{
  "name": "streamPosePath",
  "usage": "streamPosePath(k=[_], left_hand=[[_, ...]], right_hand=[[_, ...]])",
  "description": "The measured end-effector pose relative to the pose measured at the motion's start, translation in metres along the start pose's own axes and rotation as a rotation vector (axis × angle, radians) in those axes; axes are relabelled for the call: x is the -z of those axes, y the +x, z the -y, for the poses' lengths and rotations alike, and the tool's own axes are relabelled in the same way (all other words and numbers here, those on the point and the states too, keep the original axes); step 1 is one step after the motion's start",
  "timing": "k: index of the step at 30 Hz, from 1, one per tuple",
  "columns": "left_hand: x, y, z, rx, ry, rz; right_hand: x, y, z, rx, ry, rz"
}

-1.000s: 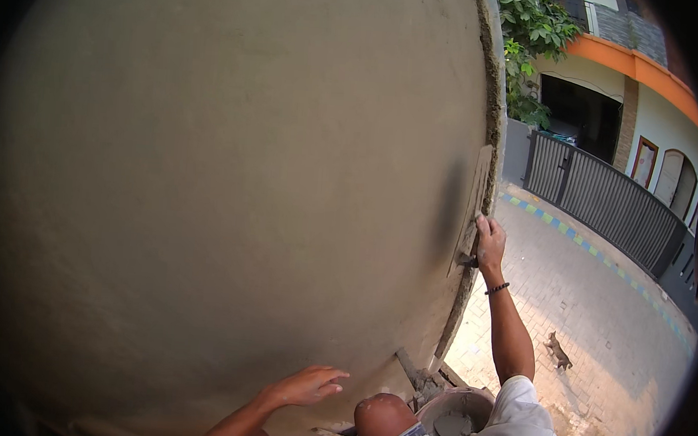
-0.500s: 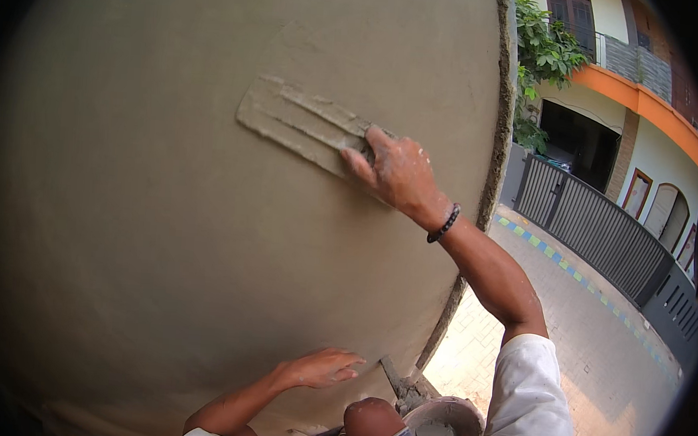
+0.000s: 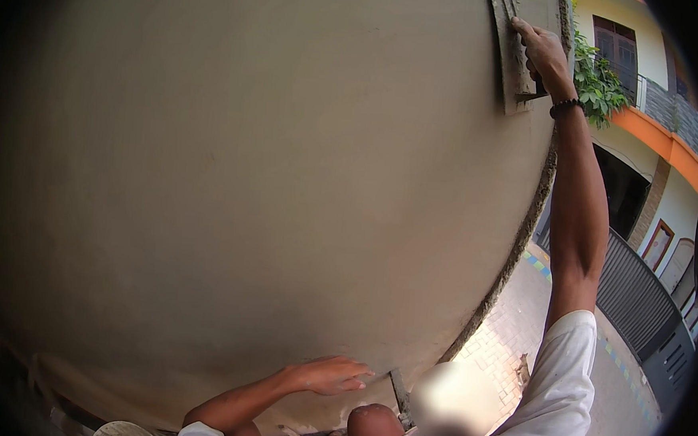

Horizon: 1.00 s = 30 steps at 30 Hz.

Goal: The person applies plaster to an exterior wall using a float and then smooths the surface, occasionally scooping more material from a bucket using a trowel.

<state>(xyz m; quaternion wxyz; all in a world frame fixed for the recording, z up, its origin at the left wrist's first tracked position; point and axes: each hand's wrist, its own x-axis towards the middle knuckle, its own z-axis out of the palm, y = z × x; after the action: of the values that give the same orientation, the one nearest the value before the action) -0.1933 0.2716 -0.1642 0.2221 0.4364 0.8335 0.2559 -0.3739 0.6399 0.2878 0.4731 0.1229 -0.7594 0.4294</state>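
My right hand [image 3: 544, 56] is stretched up to the top right, its fingers wrapped round the handle of a plastering trowel [image 3: 508, 76]. The long flat blade stands nearly upright against the grey plastered wall [image 3: 272, 173], close to the wall's right edge. Streaks of plaster cling to the blade, whose upper end leaves the picture. Low in the middle, my left hand [image 3: 331, 375] hovers before the wall with its fingers stretched out and nothing in them. My bent knee [image 3: 374, 429] shows just below it.
The wall ends at a rough edge [image 3: 497, 303]. Beside my knee, a narrow strip [image 3: 400, 390] leans near a blurred pale patch. A pale round rim [image 3: 124, 434] shows at lower left. Beyond are paving [image 3: 501, 351], a dark gate [image 3: 641, 284], a leafy plant [image 3: 601, 85] and a house.
My right hand has carried the trowel up and right to the wall's edge, turning the blade from slanted to nearly upright. My left hand has barely moved. The view has shifted slightly.
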Motion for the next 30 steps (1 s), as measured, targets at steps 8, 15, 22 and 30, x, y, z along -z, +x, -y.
streamPosePath(k=[8,15,22,30], left_hand=[[-0.012,0.025,-0.018,-0.069,0.049,0.066],[-0.025,-0.018,-0.011,0.042,0.032,0.047],[-0.014,-0.040,-0.022,0.025,0.035,-0.051],[-0.038,-0.040,-0.030,0.065,0.035,0.096]], right_hand=[[-0.129,-0.312,0.030,0.653,-0.439,0.687],[-0.012,-0.117,-0.001,0.112,-0.131,-0.076],[-0.055,-0.131,0.003,0.332,-0.239,0.034],[-0.160,-0.491,-0.074,0.355,-0.333,0.576]])
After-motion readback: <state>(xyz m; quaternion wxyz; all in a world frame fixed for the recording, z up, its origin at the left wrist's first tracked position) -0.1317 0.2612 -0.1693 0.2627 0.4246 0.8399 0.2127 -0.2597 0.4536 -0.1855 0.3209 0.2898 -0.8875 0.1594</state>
